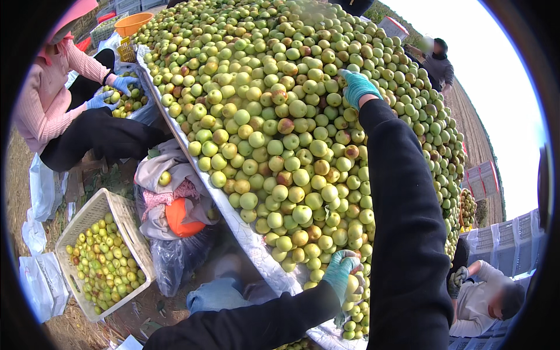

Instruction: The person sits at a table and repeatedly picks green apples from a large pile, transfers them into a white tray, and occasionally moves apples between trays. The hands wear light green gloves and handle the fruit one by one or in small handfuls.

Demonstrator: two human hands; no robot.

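Note:
A large heap of small round green-yellow jujubes, some with brownish-red patches, spreads before me on a pale sheet. Near the heap's low front edge, my left hand, in a teal glove, curls its fingers around a jujube; part of the grip is hidden. My right hand, gloved alike, reaches far up the slope. Its fingers stretch out against the fruit, and I see nothing held in them.
At left, a pale plastic crate holds jujubes, beside piled clothes. A person in pink sorts fruit at far left. Other people are at the right, one behind the heap, one near stacked crates. An orange basin stands far back.

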